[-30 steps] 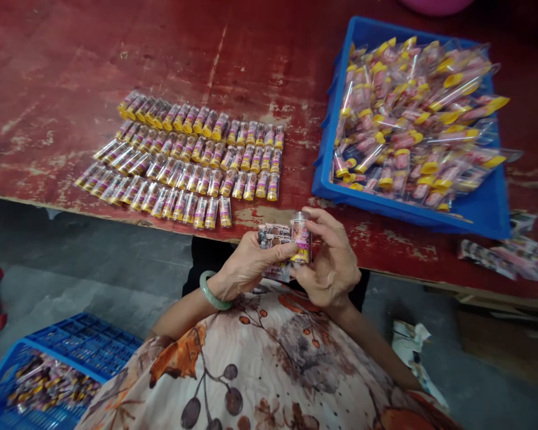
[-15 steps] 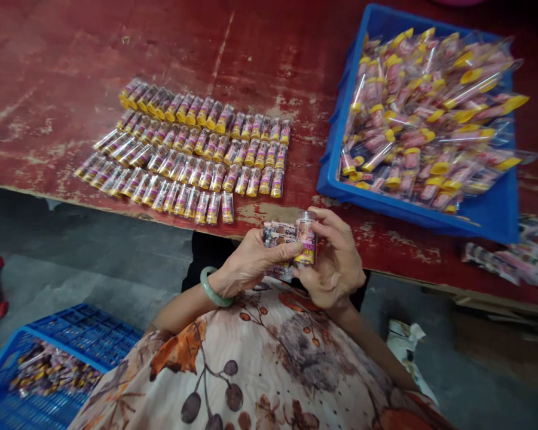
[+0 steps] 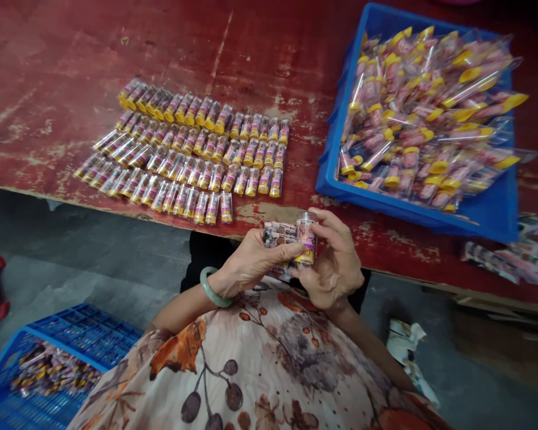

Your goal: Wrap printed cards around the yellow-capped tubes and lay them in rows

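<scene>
Close to my body, just off the table's front edge, both hands meet around a small clear tube (image 3: 305,237) with a pink, purple and yellow label. My left hand (image 3: 255,258), a green bangle on its wrist, is closed on a stack of printed labels (image 3: 280,232), its thumb pressing on the tube's lower front. My right hand (image 3: 334,260) grips the same tube from the right, fingers at its upper side and thumb near its bottom. The tube stands roughly upright. Fingers behind the labels are hidden.
Several rows of yellow-ended tubes (image 3: 215,146) lie on the worn red table (image 3: 72,71). A blue bin (image 3: 329,173) of yellow-capped tubes stands at the right, with printed packets (image 3: 502,260) beside it. Lower left is a blue crate (image 3: 78,325) holding more tubes.
</scene>
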`<state>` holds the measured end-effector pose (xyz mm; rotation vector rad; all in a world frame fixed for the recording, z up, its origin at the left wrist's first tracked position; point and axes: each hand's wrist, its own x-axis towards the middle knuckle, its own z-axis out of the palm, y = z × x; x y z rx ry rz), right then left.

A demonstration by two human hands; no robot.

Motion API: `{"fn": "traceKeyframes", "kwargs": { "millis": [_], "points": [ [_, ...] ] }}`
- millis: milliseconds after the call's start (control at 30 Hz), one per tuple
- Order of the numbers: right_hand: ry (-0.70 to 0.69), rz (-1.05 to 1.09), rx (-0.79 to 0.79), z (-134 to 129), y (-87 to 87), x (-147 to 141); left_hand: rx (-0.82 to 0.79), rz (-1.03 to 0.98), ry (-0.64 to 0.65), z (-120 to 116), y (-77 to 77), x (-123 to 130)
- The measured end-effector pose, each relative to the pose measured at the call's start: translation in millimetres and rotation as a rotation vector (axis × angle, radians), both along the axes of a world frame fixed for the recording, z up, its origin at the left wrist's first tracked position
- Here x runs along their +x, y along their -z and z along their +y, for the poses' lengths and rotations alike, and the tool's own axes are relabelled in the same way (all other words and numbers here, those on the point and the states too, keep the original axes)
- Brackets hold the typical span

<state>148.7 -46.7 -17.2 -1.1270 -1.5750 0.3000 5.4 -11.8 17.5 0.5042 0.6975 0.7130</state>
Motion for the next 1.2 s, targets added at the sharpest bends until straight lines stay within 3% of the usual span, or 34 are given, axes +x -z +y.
{"fn": "traceKeyframes", "kwargs": {
  "millis": [167,367,633,1200],
  "points": [
    [-0.001,0.090,-0.082,-2.3,-1.3,4.1,0.037,0.011,0.018,-1.1,1.2,1.5],
    [0.031,0.186,-0.040,-0.8,1.8,4.0,-0.001,0.012,0.062,-3.0,3.8,5.5],
    [0.029,0.117,-0.069,-1.0,2.3,11.9,0.029,-0.001,0.066,0.2,-0.2,10.4],
    [0.113,0.036,0.044,0.1,4.1,17.3,0.090,0.040,0.078,-0.3,1.3,15.7]
  ]
}}
